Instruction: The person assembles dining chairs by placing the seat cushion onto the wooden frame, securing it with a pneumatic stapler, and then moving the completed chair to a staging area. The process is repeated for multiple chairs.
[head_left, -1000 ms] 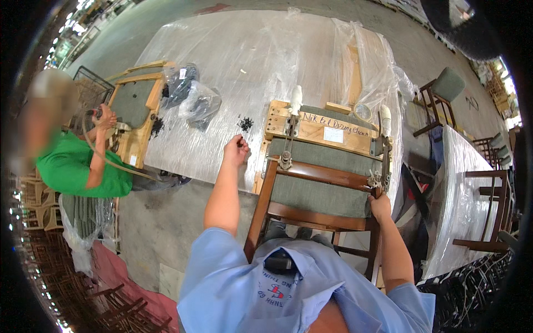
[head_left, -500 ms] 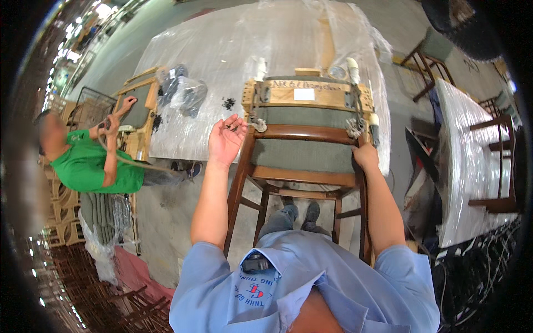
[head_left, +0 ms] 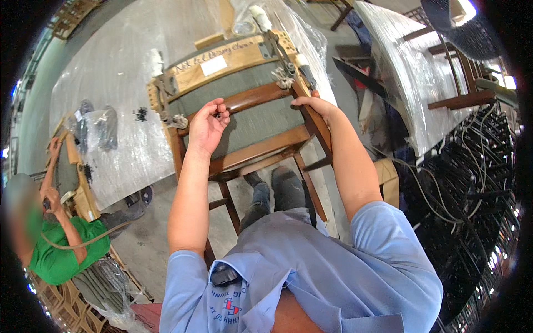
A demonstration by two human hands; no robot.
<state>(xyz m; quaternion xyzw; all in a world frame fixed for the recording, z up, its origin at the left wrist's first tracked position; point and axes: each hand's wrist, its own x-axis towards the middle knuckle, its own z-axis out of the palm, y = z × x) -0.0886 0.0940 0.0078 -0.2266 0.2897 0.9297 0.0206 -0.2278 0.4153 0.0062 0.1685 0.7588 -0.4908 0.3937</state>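
Note:
A dark brown wooden chair (head_left: 261,146) with grey-green upholstery stands in front of me. Across its far end lies a light wooden bar (head_left: 240,54) bearing handwriting, a white label and a metal clamp with a white-wrapped handle at each side. My left hand (head_left: 206,129) hovers palm up over the chair's left part, fingers curled around small dark pieces that look like screws. On the right, my right hand (head_left: 319,107) grips the chair's side post, thumb on the near face, other fingers partly hidden behind it.
Plastic film covers the worktable (head_left: 133,172), where a pile of small black pieces (head_left: 141,114) and a plastic bag (head_left: 102,129) lie. At left a person in green (head_left: 66,244) works on another frame. Stacked black metal frames (head_left: 472,205) and a wrapped panel (head_left: 402,72) stand at right.
My view has turned, so the chair appears tilted and farther left. My left hand has come in over the chair, its fingers more curled. The right hand keeps its hold on the post.

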